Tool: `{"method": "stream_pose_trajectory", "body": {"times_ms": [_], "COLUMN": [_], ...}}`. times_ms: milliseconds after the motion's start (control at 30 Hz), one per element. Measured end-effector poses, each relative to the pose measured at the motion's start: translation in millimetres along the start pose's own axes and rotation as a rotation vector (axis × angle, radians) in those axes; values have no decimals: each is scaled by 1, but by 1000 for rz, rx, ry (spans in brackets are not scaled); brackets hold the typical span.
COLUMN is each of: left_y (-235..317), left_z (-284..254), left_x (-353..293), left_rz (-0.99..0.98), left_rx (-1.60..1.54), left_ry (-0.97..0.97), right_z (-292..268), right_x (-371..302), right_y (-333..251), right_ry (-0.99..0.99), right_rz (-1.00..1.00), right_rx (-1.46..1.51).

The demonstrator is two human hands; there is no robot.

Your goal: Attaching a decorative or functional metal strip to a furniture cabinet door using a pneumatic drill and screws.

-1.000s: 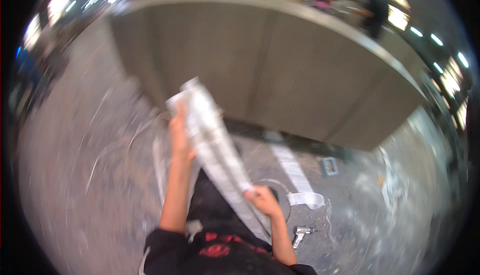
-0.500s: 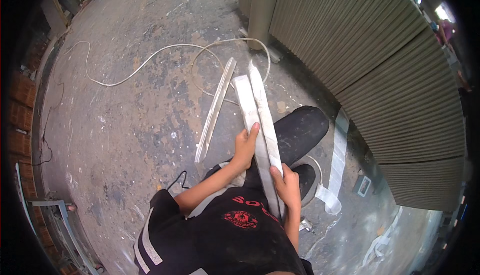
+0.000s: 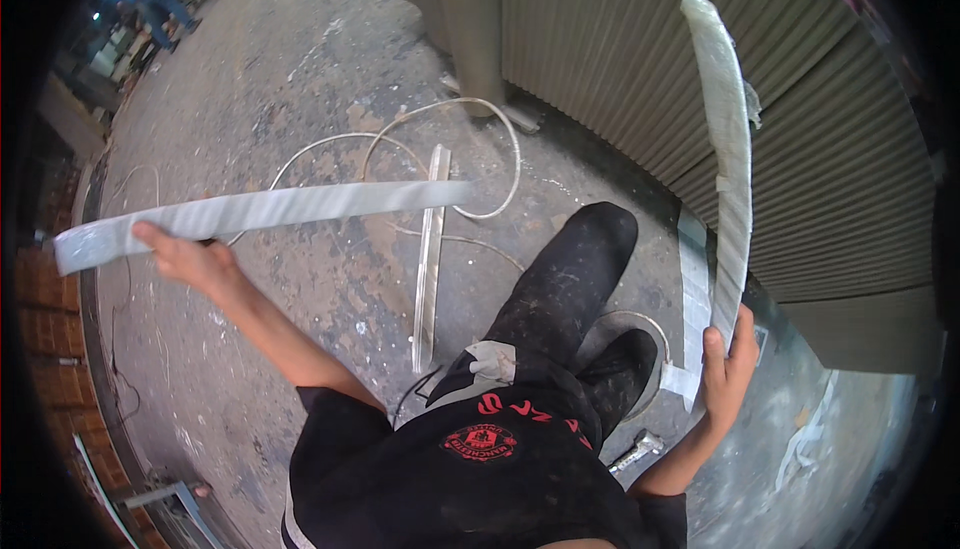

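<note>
Out over the floor at left: the left hand grips a pale wrapped strip near its outer end, thumb on top.
Before the ribbed panel: the right hand pinches a second wrapped strip low down, between thumb and fingers.
Ground between: a third strip lies beside a looped hose.

The scuffed floor is carrying a looped hose and pale strip right of the left hand; a silvery tool is lying near the right hand.
</note>
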State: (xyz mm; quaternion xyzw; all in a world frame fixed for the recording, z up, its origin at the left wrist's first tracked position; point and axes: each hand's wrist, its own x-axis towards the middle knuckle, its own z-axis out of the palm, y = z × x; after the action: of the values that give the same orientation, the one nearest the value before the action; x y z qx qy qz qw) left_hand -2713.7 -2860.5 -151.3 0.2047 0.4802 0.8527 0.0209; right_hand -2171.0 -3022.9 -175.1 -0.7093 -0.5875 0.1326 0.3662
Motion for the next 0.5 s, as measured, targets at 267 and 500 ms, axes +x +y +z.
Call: {"method": "stream_pose_trajectory", "body": {"times_ms": [267, 500], "left_y": [-193, -369], "left_z": [-8, -119], "left_x": [3, -98], "left_rz": [310, -27], "left_rx": [927, 915], "left_ry": [-663, -1160], "right_z": [72, 124], "right_x": [-16, -50], "right_y": [41, 72], "right_ry": [15, 79], "right_rz": [194, 242], "right_rx": [47, -46]}}
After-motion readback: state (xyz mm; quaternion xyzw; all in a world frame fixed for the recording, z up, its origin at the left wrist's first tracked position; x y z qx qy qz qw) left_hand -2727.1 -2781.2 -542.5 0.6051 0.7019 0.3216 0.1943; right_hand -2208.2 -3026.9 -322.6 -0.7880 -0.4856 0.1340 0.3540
